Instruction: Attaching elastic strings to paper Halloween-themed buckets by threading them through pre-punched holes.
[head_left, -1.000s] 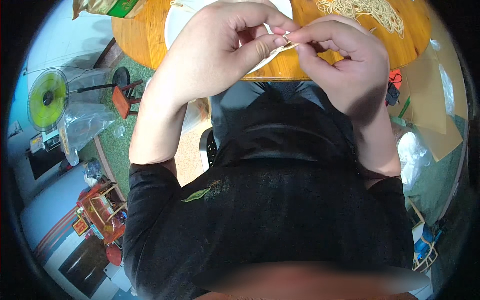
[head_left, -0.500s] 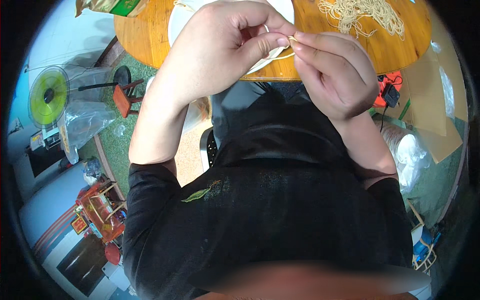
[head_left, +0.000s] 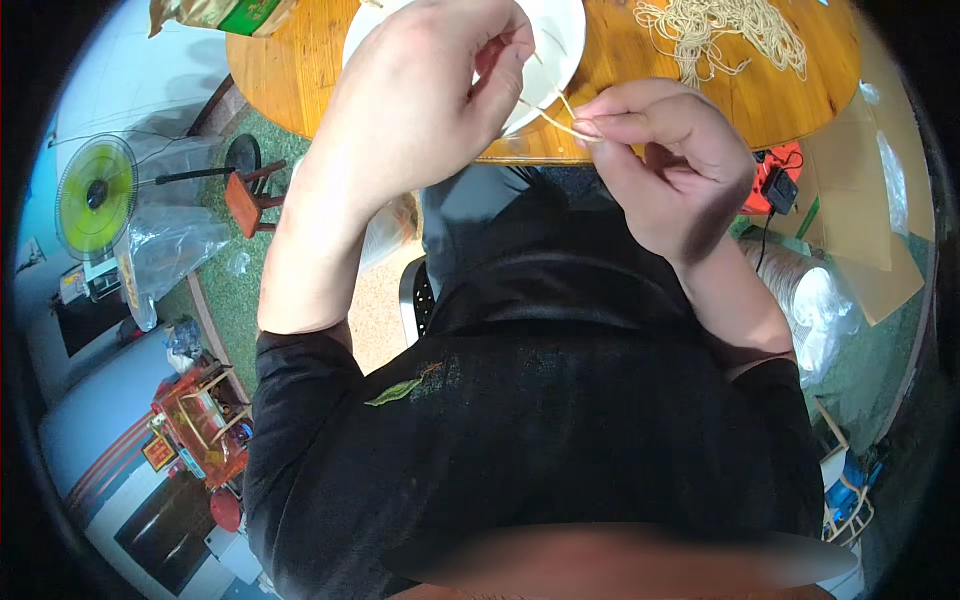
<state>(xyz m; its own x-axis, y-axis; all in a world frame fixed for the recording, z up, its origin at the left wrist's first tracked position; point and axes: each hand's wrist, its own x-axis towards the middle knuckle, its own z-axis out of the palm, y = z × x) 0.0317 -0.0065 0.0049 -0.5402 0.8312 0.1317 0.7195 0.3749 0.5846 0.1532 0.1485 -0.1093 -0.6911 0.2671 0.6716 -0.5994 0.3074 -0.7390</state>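
A thin beige cord (head_left: 552, 119) runs in a loose loop between my two hands, above the edge of a round white plate (head_left: 562, 45). My right hand (head_left: 675, 155) pinches the cord between thumb and fingertips at the plate's right, and a short end sticks out there. Over the plate's left part, my left hand (head_left: 440, 90) is closed, thumb against fingers, with cord strands coming from it; its grip is partly hidden by the back of the hand. A tangled pile of similar cords (head_left: 745, 35) lies on the wooden table (head_left: 640, 60) to the right.
A green and tan bag (head_left: 225, 14) sits at the table's far left. On the floor to the left stand a green fan (head_left: 97, 195) and a small wooden stool (head_left: 243, 200). To the right are a black adapter (head_left: 780, 188), flattened cardboard (head_left: 850, 180) and a plastic-wrapped white roll (head_left: 815, 300).
My hands have moved apart from touching fingertips. The right hand has shifted slightly down and the left hand back to the left, opening the cord into a visible loop between them.
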